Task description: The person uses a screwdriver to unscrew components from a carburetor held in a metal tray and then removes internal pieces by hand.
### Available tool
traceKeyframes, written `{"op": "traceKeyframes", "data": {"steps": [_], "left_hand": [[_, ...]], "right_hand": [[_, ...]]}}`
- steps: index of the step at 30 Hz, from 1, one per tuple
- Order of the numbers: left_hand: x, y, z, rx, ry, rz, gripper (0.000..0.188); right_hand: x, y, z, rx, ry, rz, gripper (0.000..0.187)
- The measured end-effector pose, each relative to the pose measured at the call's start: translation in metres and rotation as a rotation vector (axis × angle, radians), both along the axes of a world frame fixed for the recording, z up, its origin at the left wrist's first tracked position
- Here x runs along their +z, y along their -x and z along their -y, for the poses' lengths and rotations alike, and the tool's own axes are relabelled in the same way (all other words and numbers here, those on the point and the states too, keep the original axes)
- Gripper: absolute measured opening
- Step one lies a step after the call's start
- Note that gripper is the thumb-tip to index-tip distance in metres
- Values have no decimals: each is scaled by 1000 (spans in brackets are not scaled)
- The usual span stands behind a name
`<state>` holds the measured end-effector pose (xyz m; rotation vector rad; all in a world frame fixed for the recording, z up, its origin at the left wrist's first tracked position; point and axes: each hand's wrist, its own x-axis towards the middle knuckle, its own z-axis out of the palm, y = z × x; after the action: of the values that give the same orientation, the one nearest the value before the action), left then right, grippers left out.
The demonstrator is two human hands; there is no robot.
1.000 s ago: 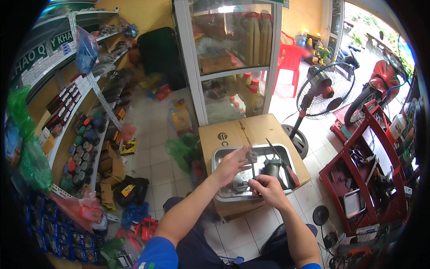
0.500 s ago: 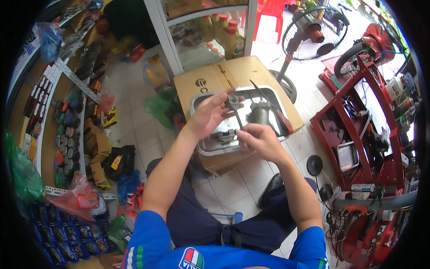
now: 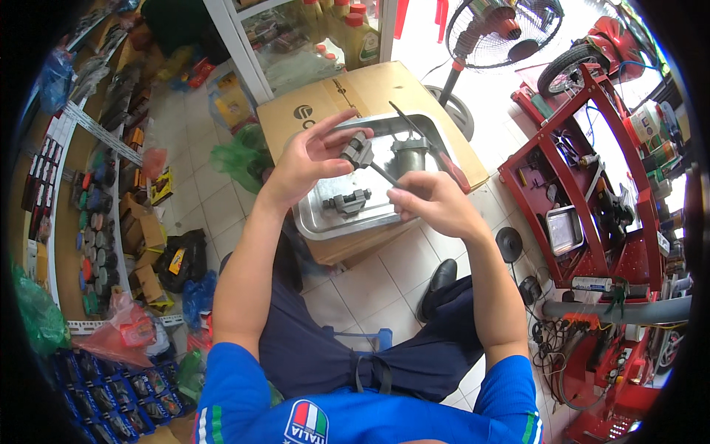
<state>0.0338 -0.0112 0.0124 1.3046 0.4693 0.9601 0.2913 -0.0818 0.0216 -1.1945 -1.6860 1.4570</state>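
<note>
My left hand (image 3: 305,159), with fingers curled round and some stretched out, holds a notched grey metal part (image 3: 358,151) above the tray's left side. In my right hand (image 3: 438,201) a slim dark metal rod (image 3: 384,175) is pinched, its far end meeting the held part. Below lies a similar bolted metal part (image 3: 347,202) in the shallow silver tray (image 3: 310,229). Farther back in the tray stands a dark grey metal cylinder (image 3: 409,160). Beside it is a long dark tool (image 3: 405,117); a red piece (image 3: 452,175) lies at the tray's right edge.
The tray rests on a cardboard box (image 3: 296,111) before a glass cabinet (image 3: 296,52). A standing fan (image 3: 503,33) is behind at right. A red metal rack (image 3: 510,174) with tools stands right; shelves (image 3: 70,214) line the left. A black shoe (image 3: 441,285) is on the tiles.
Both hands have shifted relative to the tray; the left now has the metal part turned and gripped more closely, with the rod still against it. The whole view has moved a little.
</note>
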Motion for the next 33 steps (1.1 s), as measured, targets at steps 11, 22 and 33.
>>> {"op": "traceKeyframes", "data": {"steps": [11,22,33], "left_hand": [[6,-22,13,84,-84,-45,96],[1,-27,14,124,-128,-141,98],[-2,-31,16,192,-218,-163,94]], "right_hand": [[-20,36,-2,-130,-240,-201,87],[-30,38,-11,-259,-341,-165,74],[-28,38,-12,-218,-223,-321,59]]}}
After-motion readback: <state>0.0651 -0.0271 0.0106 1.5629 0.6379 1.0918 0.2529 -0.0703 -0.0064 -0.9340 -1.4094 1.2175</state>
